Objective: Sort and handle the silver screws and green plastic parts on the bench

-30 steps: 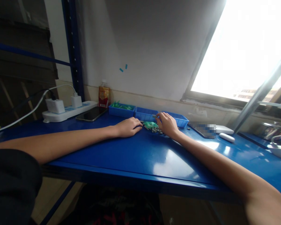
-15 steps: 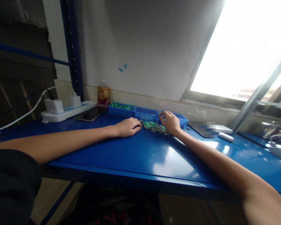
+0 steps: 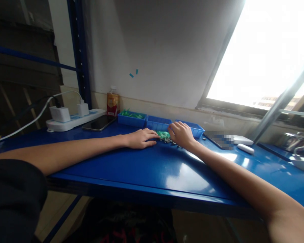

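My left hand [image 3: 143, 138] lies on the blue table with its fingers stretched out, their tips at the left side of a small pile. The pile mixes green pieces [image 3: 163, 134] with small grey metal parts [image 3: 166, 140]. Over the right part of it is my right hand [image 3: 182, 135], fingers bent inward; what they hold, if anything, is hidden. Behind the hands stand three blue bins: a left bin [image 3: 131, 120] with green pieces in it, a middle bin [image 3: 158, 123], and a right bin [image 3: 197, 131] partly covered by my right hand.
A phone [image 3: 99, 123] and a white power strip [image 3: 73, 120] with plugs lie at the left, near a gold-and-red bottle [image 3: 112, 103]. On the right are a second dark phone [image 3: 219, 141], white cases [image 3: 245, 148] and a metal pot [image 3: 294, 141]. A wall rises behind the bins.
My right hand has come down from the bin edge, where it pinched a small dark piece, to the pile. My left hand has slid slightly right and its fingers have straightened.
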### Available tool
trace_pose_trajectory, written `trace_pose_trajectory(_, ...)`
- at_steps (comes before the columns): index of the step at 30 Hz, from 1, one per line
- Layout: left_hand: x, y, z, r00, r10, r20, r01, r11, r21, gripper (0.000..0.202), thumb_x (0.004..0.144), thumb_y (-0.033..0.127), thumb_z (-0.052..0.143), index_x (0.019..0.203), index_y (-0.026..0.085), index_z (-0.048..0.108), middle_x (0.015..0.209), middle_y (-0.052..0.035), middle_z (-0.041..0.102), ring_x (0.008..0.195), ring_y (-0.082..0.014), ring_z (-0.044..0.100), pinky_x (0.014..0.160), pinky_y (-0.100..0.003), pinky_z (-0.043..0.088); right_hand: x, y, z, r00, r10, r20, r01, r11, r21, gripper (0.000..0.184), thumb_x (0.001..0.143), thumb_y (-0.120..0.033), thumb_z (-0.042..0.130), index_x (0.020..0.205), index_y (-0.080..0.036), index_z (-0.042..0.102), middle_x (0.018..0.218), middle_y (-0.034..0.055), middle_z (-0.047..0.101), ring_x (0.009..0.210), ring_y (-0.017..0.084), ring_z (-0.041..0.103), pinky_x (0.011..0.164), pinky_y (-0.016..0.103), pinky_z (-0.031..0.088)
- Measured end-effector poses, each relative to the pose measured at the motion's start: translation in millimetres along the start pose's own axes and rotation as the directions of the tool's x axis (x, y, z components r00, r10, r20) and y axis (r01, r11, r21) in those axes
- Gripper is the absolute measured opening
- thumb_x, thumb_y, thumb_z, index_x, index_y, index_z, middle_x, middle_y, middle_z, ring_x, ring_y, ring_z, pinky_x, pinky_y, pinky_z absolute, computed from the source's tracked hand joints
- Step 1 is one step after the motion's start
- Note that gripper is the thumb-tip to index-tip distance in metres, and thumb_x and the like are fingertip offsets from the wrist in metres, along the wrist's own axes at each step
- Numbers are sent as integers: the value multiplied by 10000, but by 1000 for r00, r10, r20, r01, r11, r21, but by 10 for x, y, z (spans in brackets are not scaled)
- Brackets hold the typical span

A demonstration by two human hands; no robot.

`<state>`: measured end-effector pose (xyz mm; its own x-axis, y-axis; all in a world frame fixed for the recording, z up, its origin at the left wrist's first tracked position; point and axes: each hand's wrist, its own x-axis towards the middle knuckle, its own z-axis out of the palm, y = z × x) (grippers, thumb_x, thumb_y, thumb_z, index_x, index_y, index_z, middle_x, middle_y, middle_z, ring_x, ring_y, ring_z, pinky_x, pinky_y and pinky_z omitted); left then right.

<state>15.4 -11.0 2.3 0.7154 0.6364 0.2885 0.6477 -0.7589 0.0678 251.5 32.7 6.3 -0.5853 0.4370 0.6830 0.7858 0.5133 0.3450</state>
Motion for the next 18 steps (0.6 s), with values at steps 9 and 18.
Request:
trace_pose_trajectory(9,12,-51,39,999,7,-34,-8,1000,-13,346,926,334,460,1207,162,565,1232,-104,593,1144,-234,515,994,-349,376,-39,-378,-109,980,-166,107,151,979,135,278,940,-316,417,836,-180,637,792,55,622,781,180,529,669,299,329)
trace_pose_trajectory(18,4,-41,39,996,-65,-57,66,998,11,334,919,331,471,1192,167,570,1170,-96,609,1074,-220,532,966,-335,377,4,-253,-126,951,-248,183,174,922,345,246,883,-279,517,1076,-209,651,870,56,588,856,190,512,771,299,414)
